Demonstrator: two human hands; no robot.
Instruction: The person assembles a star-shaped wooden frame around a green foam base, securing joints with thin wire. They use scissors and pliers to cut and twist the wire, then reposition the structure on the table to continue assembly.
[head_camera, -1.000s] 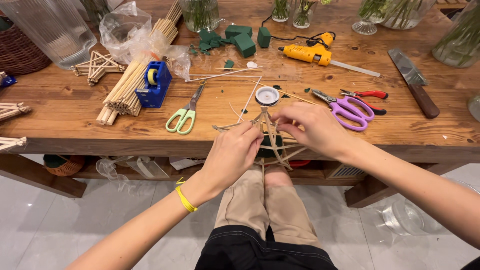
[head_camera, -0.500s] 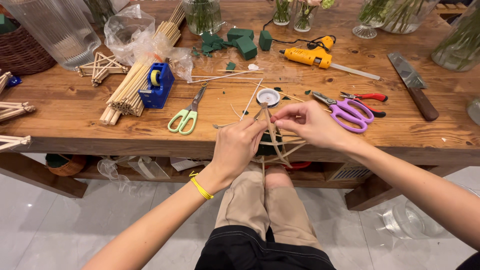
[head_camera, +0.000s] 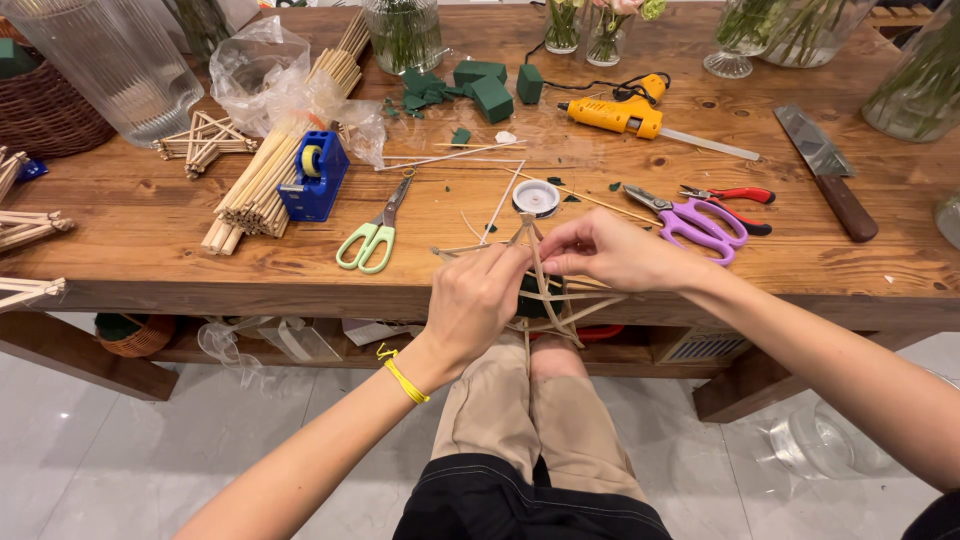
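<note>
Your left hand (head_camera: 480, 300) and right hand (head_camera: 610, 250) both pinch the stick star frame (head_camera: 545, 290) at its top joint, held at the counter (head_camera: 150, 230) edge above your lap. The frame looks mostly assembled; its joints seem unfinished, and the stick bundle (head_camera: 255, 190) lies unused.

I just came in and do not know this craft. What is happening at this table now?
A person seated at the wooden table holds a star-shaped frame of thin pale wooden sticks at its front edge. The left hand grips it from below, and the right hand pinches its top joint. Green-handled scissors, a blue tape dispenser and a yellow glue gun lie unused on the table.
</note>
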